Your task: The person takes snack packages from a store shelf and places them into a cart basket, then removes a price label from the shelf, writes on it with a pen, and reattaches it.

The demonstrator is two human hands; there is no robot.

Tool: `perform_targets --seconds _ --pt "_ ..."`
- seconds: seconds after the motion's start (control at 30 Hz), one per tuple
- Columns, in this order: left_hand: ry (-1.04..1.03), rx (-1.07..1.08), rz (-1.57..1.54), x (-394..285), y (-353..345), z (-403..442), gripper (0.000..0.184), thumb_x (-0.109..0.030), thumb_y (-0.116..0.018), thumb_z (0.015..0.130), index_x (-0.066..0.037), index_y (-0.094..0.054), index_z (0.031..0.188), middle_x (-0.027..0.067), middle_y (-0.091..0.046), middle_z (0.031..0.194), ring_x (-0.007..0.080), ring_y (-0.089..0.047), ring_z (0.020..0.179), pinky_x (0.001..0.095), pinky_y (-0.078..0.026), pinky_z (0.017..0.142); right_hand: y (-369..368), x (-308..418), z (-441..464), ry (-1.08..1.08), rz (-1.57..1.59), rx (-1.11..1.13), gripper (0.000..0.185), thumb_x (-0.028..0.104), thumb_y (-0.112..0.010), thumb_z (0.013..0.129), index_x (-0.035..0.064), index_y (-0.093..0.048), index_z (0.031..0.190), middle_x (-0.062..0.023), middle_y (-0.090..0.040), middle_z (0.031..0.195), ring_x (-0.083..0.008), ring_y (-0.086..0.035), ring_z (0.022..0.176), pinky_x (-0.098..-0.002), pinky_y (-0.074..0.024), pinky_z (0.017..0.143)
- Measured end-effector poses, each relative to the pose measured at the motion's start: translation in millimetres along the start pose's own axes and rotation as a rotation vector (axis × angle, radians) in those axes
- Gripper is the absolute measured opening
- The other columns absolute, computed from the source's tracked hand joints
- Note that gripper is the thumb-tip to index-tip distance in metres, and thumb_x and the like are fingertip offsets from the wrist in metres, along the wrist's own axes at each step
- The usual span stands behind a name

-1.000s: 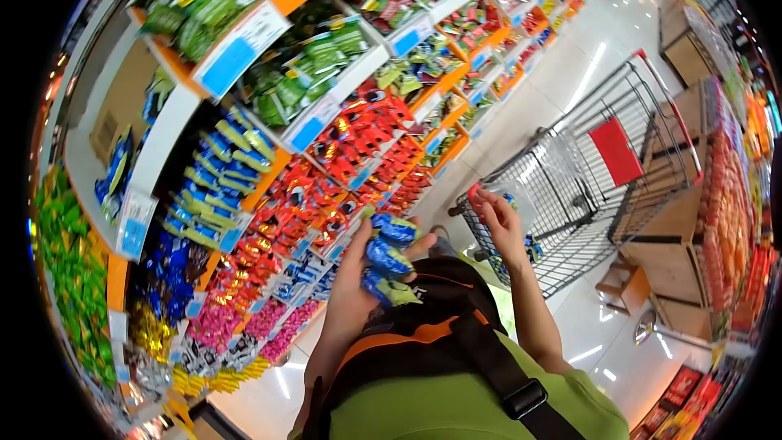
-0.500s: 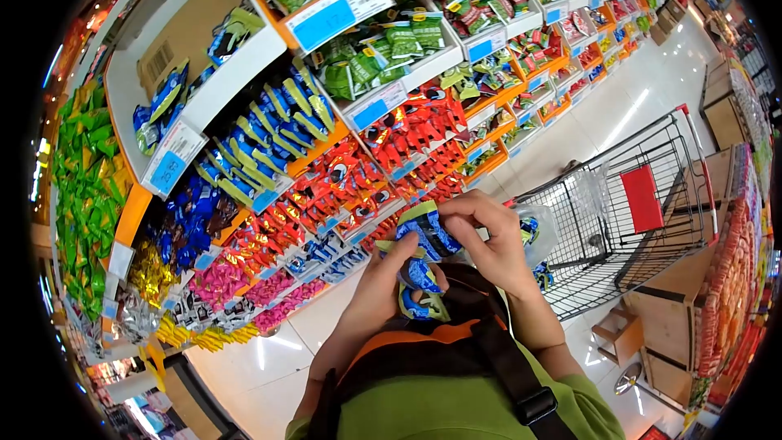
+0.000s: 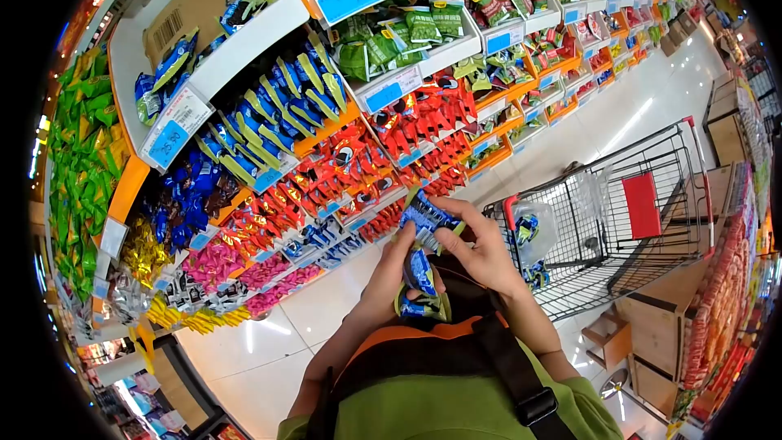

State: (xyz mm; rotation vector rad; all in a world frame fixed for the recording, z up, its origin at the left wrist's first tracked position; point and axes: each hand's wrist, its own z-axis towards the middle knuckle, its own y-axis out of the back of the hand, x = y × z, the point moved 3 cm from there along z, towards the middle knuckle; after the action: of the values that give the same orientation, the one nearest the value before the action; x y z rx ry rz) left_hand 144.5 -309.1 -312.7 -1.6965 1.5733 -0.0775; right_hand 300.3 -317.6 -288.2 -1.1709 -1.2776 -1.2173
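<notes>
Small blue-and-green snack packets (image 3: 424, 217) are in my two hands in front of my chest. My left hand (image 3: 385, 279) is closed around them, its thumb against the upper packet and a lower packet (image 3: 421, 273) in its fingers. Pinched at the right side of the upper packet is my right hand (image 3: 484, 246), thumb and forefinger together. How many packets I hold is partly hidden by my fingers. Matching blue-and-green packets (image 3: 273, 106) stand in a row in a shelf bin, and a few lie in the white tray (image 3: 244, 37) above it.
A wire shopping cart (image 3: 603, 220) stands at my right, with a clear bag (image 3: 533, 236) of similar packets at its near end. Tiered shelves of red packets (image 3: 326, 167), green packets (image 3: 423, 24) and price tags (image 3: 175, 130) fill the left. Wooden display crates (image 3: 656, 334) stand beyond the cart.
The upper packet has been turned from lying sideways to a more upright slant, and my right hand has moved lower on it. The view has shifted slightly.
</notes>
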Motion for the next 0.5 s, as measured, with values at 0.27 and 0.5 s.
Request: perform_targets --seconds 0.27,0.5 --pt "-0.292 -0.016 0.330 -11 -16 -24 0.057 -0.047 -0.020 0.101 0.000 -0.052 0.105 0.0185 -0.061 0.060 0.0118 -0.044 0.034 0.0194 -0.030 0.033 5 36 3 0.171 -0.093 0.065 0.033 0.008 -0.062 0.086 0.0003 -0.058 0.118 -0.0178 -0.063 0.114 -0.0296 -0.063 0.102 -0.0345 -0.0481 0.086" --pt "-0.418 0.022 0.387 -14 -18 -28 0.052 -0.043 -0.019 0.102 -0.002 -0.052 0.104 0.0173 -0.062 0.059 0.0095 -0.043 0.035 0.0186 -0.031 0.035 7 46 7 0.210 -0.016 0.099 0.033 0.005 -0.062 0.086 0.0005 -0.058 0.119 -0.0159 -0.063 0.111 -0.0268 -0.063 0.100 -0.0335 -0.0502 0.081"
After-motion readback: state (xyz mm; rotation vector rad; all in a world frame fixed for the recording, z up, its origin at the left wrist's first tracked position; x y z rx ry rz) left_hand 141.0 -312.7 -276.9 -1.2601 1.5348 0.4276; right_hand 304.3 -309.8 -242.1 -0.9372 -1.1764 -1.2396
